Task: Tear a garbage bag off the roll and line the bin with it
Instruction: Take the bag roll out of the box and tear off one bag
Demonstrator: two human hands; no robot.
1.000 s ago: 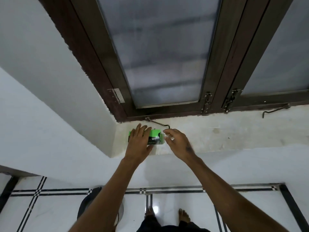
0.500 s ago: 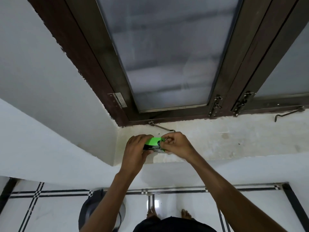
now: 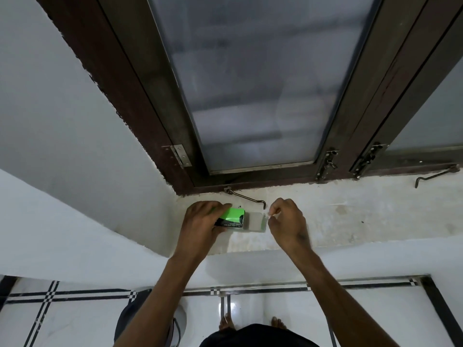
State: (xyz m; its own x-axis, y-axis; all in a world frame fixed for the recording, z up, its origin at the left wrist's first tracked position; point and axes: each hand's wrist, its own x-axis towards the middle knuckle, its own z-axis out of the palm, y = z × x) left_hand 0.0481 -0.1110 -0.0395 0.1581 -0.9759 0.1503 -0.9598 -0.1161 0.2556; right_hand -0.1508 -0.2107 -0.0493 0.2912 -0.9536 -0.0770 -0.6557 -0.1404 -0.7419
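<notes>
A green-and-black garbage bag roll (image 3: 231,217) rests on the white window sill (image 3: 350,221). My left hand (image 3: 201,221) is closed over its left end and holds it down. A short length of thin translucent bag (image 3: 254,222) stretches from the roll's right end to my right hand (image 3: 288,222), whose fingertips pinch its free edge. The dark bin (image 3: 150,319) stands on the floor below, mostly hidden behind my left forearm.
A dark wooden window frame (image 3: 175,136) with frosted panes rises behind the sill. A metal window hook (image 3: 246,196) lies just beyond the roll, another hook (image 3: 436,174) at the far right. White tiled floor (image 3: 62,321) and my bare feet are below.
Both hands closed on the roll, then my right hand moved to the right, drawing a short strip of bag out. My left hand stayed on the roll.
</notes>
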